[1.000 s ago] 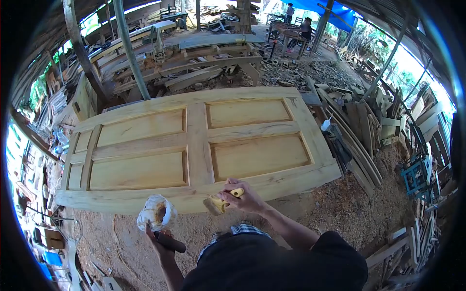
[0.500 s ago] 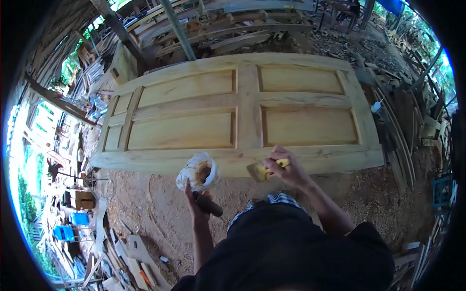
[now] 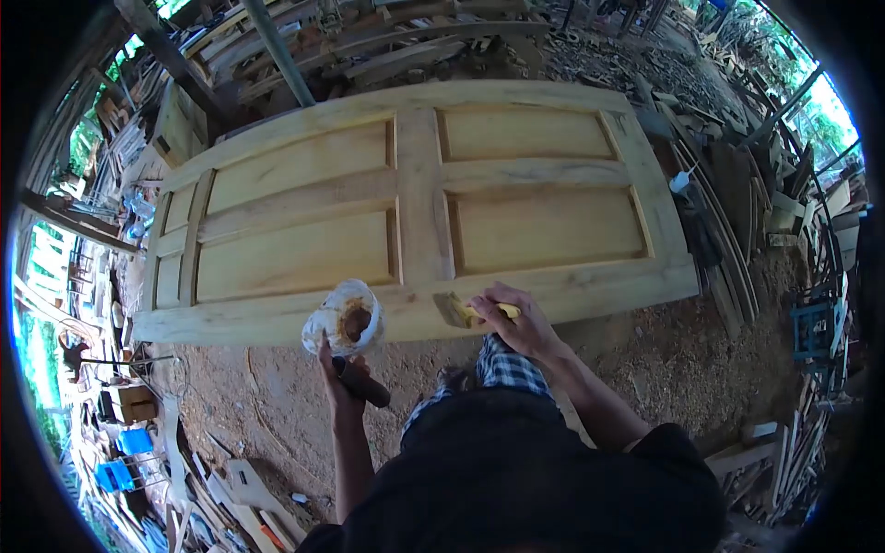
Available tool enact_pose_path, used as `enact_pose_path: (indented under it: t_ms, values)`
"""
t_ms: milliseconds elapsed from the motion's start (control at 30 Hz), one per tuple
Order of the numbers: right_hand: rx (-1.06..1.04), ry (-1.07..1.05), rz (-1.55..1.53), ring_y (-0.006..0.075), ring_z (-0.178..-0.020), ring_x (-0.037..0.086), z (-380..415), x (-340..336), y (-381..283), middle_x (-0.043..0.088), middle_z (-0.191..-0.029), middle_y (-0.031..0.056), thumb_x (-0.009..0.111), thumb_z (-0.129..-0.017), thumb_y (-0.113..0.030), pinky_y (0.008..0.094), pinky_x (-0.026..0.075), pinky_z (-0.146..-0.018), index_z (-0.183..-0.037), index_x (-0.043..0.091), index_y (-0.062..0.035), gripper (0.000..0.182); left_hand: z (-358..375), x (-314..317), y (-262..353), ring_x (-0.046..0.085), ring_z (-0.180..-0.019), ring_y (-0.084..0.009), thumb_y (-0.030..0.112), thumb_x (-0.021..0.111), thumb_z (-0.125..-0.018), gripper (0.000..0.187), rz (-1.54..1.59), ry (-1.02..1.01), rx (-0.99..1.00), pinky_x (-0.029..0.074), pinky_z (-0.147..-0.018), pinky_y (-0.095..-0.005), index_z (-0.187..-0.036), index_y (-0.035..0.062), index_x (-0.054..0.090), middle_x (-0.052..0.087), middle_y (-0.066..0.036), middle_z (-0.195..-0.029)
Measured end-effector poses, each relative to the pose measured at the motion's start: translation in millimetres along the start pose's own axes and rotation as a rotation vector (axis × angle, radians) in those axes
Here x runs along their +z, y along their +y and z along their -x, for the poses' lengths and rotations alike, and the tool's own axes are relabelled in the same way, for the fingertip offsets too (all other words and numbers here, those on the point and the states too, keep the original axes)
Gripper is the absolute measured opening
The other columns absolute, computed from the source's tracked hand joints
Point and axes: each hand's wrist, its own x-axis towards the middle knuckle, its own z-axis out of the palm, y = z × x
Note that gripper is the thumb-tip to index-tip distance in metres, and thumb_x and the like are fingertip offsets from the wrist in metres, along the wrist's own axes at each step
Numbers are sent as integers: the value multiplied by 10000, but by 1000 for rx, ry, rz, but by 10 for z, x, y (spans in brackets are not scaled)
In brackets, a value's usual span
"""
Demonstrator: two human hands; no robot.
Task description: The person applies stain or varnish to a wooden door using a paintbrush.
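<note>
A pale wooden panelled door (image 3: 420,198) lies flat in front of me, with several recessed panels. My left hand (image 3: 341,380) is closed around a white tub (image 3: 323,324) with a crumpled-looking outside and brown stuff inside. A dark brown cylinder (image 3: 367,385) sticks out from the same hand, below the tub. My right hand (image 3: 518,323) grips a paintbrush (image 3: 451,310) by its yellow handle, bristles pointing left. In this view the brush overlaps the door's near rail, just right of the middle stile. The tub overlaps the near edge farther left.
Wood offcuts and boards (image 3: 253,502) litter the ground at lower left, near blue objects (image 3: 115,476). Long planks (image 3: 714,212) lie right of the door, with a small white bottle (image 3: 680,181) close by. A post (image 3: 278,51) rises behind it. A blue stool-like frame (image 3: 816,336) stands at right.
My view has shifted, so the door sits farther left in it. The brush has moved away from my body, farther over the near rail. Both hands keep their hold.
</note>
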Motion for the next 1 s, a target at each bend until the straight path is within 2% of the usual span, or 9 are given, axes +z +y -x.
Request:
enact_pose_path:
  t_ms: [67,133,200,400,500,667,800,900,1000]
  values:
    - [255,-14,-98,158,-739,611,-31,-97,147,612,-834,104,500,-914,-234,272,473,-649,-934,617,30,290,-48,221,-30,508,-504,-107,564,539,-791,573,-12,43,7,430,-448,-231,-1081,75,472,516,-14,-646]
    - [287,15,-137,139,-755,619,-143,-189,409,637,-849,89,511,-912,-238,261,482,-661,-960,618,28,290,-168,370,-78,510,-511,-109,566,541,-789,582,-15,52,-8,432,-457,-233,-1094,76,465,519,-18,-663]
    - [336,108,-284,81,-634,541,-309,-313,636,639,-731,53,559,-879,-310,256,427,-568,-901,629,-14,305,-327,493,-97,512,-517,-111,568,543,-787,592,-32,62,-18,434,-465,-234,-1107,77,459,522,-21,-681]
    - [311,134,-259,54,-646,516,-982,-1078,1276,607,-695,5,602,-854,-273,223,413,-561,-891,631,-54,223,-699,1122,-204,461,-506,-108,587,520,-792,560,-69,183,-40,395,-438,-230,-1112,134,443,474,0,-713]
    - [318,304,-220,52,-662,531,-1306,-1566,1855,616,-711,8,593,-856,-251,218,421,-568,-910,630,-56,206,-878,1343,-291,468,-517,-136,576,532,-789,546,14,111,-81,402,-443,-264,-1111,143,440,472,-34,-706]
    - [276,571,-102,43,-737,577,-2033,-2603,2934,646,-792,29,573,-869,-247,209,435,-607,-898,632,-24,233,-944,1601,-340,466,-544,-140,576,560,-763,564,11,267,-121,398,-463,-270,-1126,161,440,477,-32,-724]
    - [33,814,375,195,-764,633,-2562,-3492,3966,657,-864,102,559,-865,-260,303,470,-664,-896,631,-46,228,-867,1750,-378,467,-552,-133,574,571,-763,565,49,289,-93,403,-475,-265,-1097,139,434,451,-24,-750]
    - [280,918,610,289,-784,620,-2817,-3795,4054,647,-865,129,556,-853,-264,350,472,-696,-895,629,-57,223,-792,1855,-373,462,-519,-138,564,548,-783,530,15,378,-52,403,-459,-264,-1108,163,426,465,-21,-701]
    - [243,955,725,290,-819,613,-2947,-3977,4538,637,-869,139,577,-822,-325,373,466,-683,-890,617,-56,280,-746,1899,-364,467,-509,-140,552,559,-784,524,17,476,-71,404,-452,-267,-1116,172,421,466,-16,-663]
